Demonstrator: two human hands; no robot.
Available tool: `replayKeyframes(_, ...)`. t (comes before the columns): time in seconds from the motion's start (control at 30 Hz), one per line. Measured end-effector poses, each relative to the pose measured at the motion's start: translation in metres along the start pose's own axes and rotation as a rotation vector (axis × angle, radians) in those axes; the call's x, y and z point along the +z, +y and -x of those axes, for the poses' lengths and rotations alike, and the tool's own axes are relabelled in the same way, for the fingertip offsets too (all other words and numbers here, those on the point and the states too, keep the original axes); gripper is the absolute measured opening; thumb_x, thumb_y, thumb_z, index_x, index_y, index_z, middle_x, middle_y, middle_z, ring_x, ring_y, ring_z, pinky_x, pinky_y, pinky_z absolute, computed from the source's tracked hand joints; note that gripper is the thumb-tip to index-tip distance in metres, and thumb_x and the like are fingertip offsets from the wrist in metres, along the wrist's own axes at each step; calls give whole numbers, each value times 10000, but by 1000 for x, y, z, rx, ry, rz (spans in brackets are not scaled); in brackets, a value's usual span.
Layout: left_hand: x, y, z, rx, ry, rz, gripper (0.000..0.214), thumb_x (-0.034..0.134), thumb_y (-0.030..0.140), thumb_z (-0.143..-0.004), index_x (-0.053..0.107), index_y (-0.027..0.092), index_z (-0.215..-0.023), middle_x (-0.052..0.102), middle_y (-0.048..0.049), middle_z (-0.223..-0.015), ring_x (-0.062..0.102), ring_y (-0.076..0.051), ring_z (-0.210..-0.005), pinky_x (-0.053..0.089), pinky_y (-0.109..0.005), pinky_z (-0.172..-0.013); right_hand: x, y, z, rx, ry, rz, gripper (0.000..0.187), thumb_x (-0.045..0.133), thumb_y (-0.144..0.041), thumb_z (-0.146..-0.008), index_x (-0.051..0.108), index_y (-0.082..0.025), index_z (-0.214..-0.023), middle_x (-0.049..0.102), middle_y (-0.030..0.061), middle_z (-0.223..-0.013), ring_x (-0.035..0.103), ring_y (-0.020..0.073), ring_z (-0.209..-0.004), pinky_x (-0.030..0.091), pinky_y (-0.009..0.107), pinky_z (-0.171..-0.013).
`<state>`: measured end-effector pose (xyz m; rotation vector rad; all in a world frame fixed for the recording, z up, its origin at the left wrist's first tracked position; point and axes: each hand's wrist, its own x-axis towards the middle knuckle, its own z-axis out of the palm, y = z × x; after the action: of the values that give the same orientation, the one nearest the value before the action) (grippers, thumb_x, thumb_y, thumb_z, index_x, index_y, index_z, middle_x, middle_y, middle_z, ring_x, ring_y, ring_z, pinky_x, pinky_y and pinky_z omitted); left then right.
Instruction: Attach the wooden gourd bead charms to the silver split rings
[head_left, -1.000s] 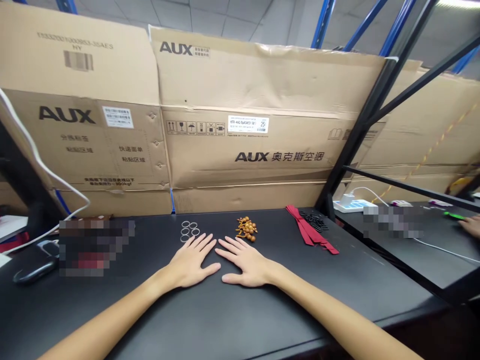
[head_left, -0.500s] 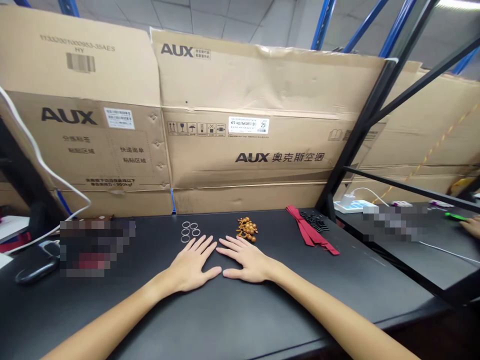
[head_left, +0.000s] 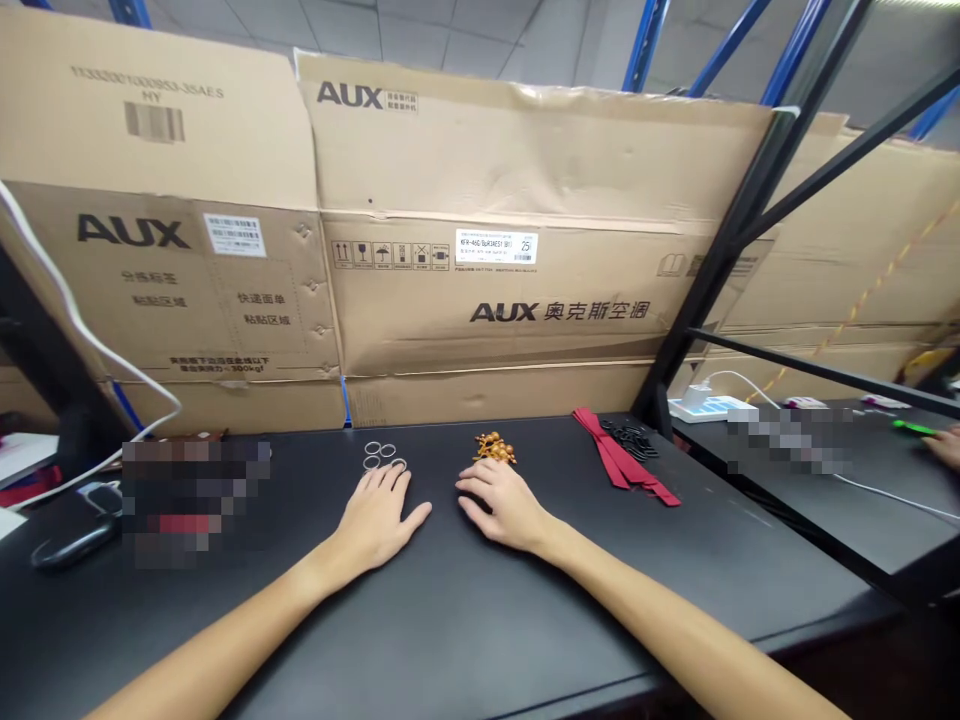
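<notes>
Left hand [head_left: 375, 515] splayed, released, at rings [head_left: 379, 451]; right hand [head_left: 506, 505] curled by beads [head_left: 493, 448], grasp unclear.
Rings probably light, stiff, slick; pinch rims.

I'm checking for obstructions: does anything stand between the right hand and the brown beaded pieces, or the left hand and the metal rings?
Nothing visible stands in either path: the right hand is at the near edge of the brown beaded pieces, and the left hand partly hides the metal rings. Contact is unclear.

Black tabletop [head_left: 450, 625] with silver rings [head_left: 380, 452], brown beads [head_left: 494, 448], red strips [head_left: 616, 452], black pieces [head_left: 631, 440].
</notes>
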<state>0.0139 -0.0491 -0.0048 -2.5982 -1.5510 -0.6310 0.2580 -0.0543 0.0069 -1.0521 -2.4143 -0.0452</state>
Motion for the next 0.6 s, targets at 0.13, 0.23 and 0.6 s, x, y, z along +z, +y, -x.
replayKeyframes(0.13,-7,5,2,154,-14,70,418,432,457,-936,579,171,-1203,610,-124,-1251,540,-298,-1184,400,-451,-1029,-5,16,-1,220,104,195,259,455,-161,-852,663,-172,-1005,647,110,-987,525,267,-964,441,391,-828)
replayKeyframes(0.23,-11,8,2,216,-37,111,356,445,395,-943,582,179,-1191,623,-112,-1224,577,-274,-1131,448,-422,-993,-5,26,2,315,83,248,235,479,-140,-801,657,-179,-949,628,106,-958,523,254,-900,449,365,-782)
replayKeyframes(0.6,-7,5,1,224,-5,271,230,423,290,-957,627,213,-1030,627,-80,-1103,603,-215,-1015,494,-372,-932,3,11,2,225,22,77,143,474,-165,-846,607,-200,-887,583,77,-935,545,207,-873,474,324,-803)
